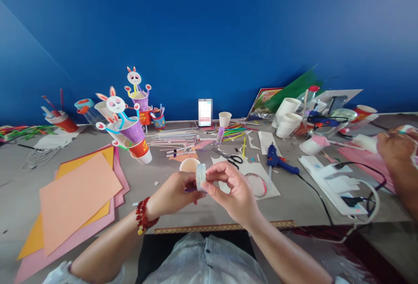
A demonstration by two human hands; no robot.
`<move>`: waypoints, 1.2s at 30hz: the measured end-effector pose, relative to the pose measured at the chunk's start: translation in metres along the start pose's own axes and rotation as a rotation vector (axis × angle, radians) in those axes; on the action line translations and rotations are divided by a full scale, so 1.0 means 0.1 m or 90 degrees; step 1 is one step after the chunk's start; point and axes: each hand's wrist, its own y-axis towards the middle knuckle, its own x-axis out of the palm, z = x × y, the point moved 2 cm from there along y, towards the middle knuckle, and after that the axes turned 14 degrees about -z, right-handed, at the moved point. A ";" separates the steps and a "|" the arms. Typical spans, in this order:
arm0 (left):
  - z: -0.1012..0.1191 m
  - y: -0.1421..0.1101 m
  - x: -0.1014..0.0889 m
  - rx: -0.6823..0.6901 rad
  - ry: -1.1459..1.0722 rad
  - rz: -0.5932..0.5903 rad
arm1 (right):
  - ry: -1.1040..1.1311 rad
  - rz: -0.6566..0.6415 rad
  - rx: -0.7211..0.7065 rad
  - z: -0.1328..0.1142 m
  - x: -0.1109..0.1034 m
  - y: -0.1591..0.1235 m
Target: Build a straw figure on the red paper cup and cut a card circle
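Observation:
In front of my chest, a small roll of clear tape (200, 177) stands on edge between my hands. My left hand (174, 191), with a red bead bracelet at the wrist, is closed around its left side. At the roll's right side, my right hand (233, 190) pinches with thumb and index finger. Something purple shows under the left fingers, mostly hidden. Just behind the hands is a pale paper cup (188, 165), partly covered. Black-handled scissors (234, 159) lie beyond my right hand, near a larger tape roll (256, 185) on white paper scraps.
Coloured paper sheets (80, 201) are stacked at left, below rabbit-decorated cups (132, 131). Straws (176, 136) and a glue stick (220, 136) lie farther back. Rightward are a blue glue gun (279, 160), a power strip (333, 186) with cables and another person's hand (396, 147).

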 end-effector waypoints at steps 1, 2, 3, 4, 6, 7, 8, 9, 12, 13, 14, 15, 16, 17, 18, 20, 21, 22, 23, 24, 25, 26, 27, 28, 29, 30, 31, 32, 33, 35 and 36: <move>-0.01 0.01 0.00 0.014 -0.029 -0.006 | -0.013 0.000 -0.014 -0.01 0.01 0.00; -0.01 0.01 -0.01 0.025 -0.055 -0.011 | -0.028 -0.001 -0.029 -0.02 0.02 -0.01; -0.02 0.02 -0.01 0.033 -0.076 -0.017 | -0.046 -0.002 -0.046 -0.03 0.03 -0.02; -0.02 0.02 -0.02 0.040 -0.090 -0.019 | -0.068 -0.003 -0.064 -0.05 0.05 -0.04; -0.02 0.00 -0.02 0.055 -0.094 -0.012 | -0.126 -0.002 -0.107 -0.08 0.07 -0.07; -0.01 -0.01 -0.02 0.061 -0.084 0.000 | -0.154 -0.002 -0.127 -0.10 0.09 -0.09; 0.00 -0.03 -0.02 0.068 -0.068 0.018 | -0.175 -0.005 -0.145 -0.12 0.10 -0.11; 0.01 -0.05 -0.02 0.075 -0.049 0.040 | -0.184 -0.011 -0.157 -0.13 0.12 -0.13; 0.01 -0.10 0.01 0.098 -0.017 0.095 | -0.157 -0.038 -0.168 -0.16 0.16 -0.17; 0.01 -0.11 0.03 0.110 -0.020 0.105 | -0.148 -0.041 -0.171 -0.17 0.17 -0.17; 0.00 -0.12 0.05 0.125 -0.028 0.110 | -0.145 -0.038 -0.178 -0.17 0.18 -0.18; -0.01 -0.14 0.07 0.146 -0.034 0.118 | -0.150 -0.031 -0.190 -0.18 0.18 -0.19; -0.02 -0.15 0.08 0.171 -0.031 0.133 | -0.163 -0.022 -0.207 -0.20 0.19 -0.21; -0.02 -0.17 0.09 0.201 -0.016 0.158 | -0.180 -0.013 -0.229 -0.20 0.19 -0.23; -0.02 -0.18 0.09 0.234 0.007 0.188 | -0.202 -0.006 -0.255 -0.21 0.20 -0.25; -0.03 -0.22 0.09 0.294 0.056 0.247 | -0.251 0.003 -0.307 -0.20 0.22 -0.29; -0.03 -0.23 0.09 0.318 0.073 0.269 | -0.272 0.003 -0.327 -0.19 0.24 -0.31; -0.04 -0.23 0.09 0.335 0.084 0.283 | -0.287 0.000 -0.340 -0.18 0.25 -0.32; -0.04 -0.24 0.10 0.350 0.090 0.296 | -0.299 -0.003 -0.350 -0.17 0.25 -0.33; -0.04 -0.24 0.11 0.360 0.097 0.311 | -0.309 -0.008 -0.354 -0.15 0.26 -0.34; -0.05 -0.24 0.12 0.368 0.109 0.327 | -0.319 -0.015 -0.354 -0.15 0.27 -0.34; -0.05 -0.24 0.13 0.375 0.125 0.345 | -0.328 -0.020 -0.354 -0.14 0.27 -0.33; -0.06 -0.24 0.13 0.382 0.143 0.362 | -0.333 -0.022 -0.354 -0.14 0.27 -0.33; -0.06 -0.25 0.14 0.389 0.162 0.377 | -0.333 -0.021 -0.351 -0.15 0.27 -0.33; -0.07 -0.25 0.15 0.393 0.181 0.389 | -0.329 -0.015 -0.345 -0.15 0.26 -0.33; -0.08 -0.26 0.15 0.395 0.199 0.398 | -0.322 -0.008 -0.339 -0.16 0.25 -0.33; -0.08 -0.26 0.15 0.398 0.214 0.407 | -0.314 0.002 -0.335 -0.16 0.25 -0.34; -0.09 -0.27 0.15 0.399 0.227 0.416 | -0.308 0.010 -0.332 -0.17 0.24 -0.34; -0.09 -0.28 0.14 0.399 0.239 0.423 | -0.304 0.014 -0.331 -0.17 0.23 -0.35; -0.09 -0.29 0.14 0.401 0.259 0.438 | -0.296 0.018 -0.341 -0.18 0.22 -0.35; -0.09 -0.29 0.15 0.404 0.266 0.447 | -0.290 0.015 -0.347 -0.18 0.21 -0.35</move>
